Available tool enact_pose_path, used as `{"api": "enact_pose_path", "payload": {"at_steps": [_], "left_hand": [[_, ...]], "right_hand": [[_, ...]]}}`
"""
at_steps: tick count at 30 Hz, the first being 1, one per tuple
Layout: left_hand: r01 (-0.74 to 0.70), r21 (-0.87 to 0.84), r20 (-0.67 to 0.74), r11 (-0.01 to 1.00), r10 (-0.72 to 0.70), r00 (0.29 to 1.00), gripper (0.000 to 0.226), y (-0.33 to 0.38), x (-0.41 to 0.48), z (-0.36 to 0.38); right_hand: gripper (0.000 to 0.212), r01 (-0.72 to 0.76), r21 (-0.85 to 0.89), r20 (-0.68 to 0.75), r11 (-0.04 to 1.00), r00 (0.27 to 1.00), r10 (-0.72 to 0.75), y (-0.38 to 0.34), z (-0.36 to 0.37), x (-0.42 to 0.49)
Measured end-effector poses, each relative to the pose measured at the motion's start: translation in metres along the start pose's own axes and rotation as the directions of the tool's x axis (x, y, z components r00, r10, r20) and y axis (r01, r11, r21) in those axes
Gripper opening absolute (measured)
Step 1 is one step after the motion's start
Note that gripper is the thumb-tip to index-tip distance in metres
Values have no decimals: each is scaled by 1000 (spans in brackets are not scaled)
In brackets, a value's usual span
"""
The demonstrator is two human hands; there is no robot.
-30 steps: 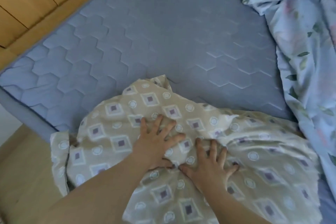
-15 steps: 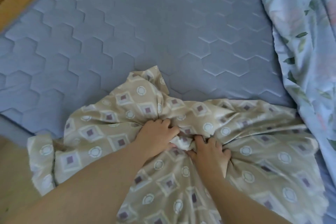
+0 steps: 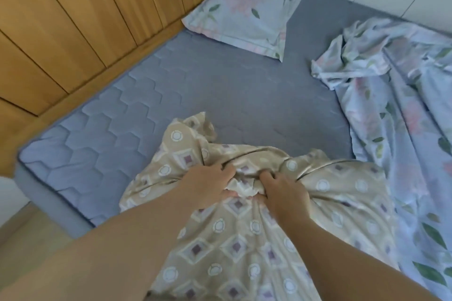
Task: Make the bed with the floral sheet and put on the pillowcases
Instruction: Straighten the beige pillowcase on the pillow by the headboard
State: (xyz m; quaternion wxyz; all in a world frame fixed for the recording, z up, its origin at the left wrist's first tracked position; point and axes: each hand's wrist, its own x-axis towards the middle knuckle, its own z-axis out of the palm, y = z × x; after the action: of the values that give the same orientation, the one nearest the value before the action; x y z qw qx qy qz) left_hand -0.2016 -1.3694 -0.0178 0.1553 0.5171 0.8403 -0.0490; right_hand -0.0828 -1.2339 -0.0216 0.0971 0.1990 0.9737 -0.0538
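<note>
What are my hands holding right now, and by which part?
The left hand and right hand both grip the beige patterned cloth, side by side, by a bunched ridge of its fabric.

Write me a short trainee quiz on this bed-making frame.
1. True or false: the left hand and the right hand both grip the beige cloth.
2. Where on the mattress does the floral sheet lie? A) spread flat over all of it B) bunched along its right side C) folded at its middle
3. Fill in: the pillow has the same print as the ___.
Key: 1 true; 2 B; 3 sheet.
</note>
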Motion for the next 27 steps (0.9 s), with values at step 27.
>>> {"api": "enact_pose_path", "payload": {"at_steps": [27], "left_hand": [[622, -263, 246, 737, -573, 782, 69, -340, 88, -49]], "right_hand": [[68, -618, 378, 513, 689, 760, 400, -236, -35, 272]]}}
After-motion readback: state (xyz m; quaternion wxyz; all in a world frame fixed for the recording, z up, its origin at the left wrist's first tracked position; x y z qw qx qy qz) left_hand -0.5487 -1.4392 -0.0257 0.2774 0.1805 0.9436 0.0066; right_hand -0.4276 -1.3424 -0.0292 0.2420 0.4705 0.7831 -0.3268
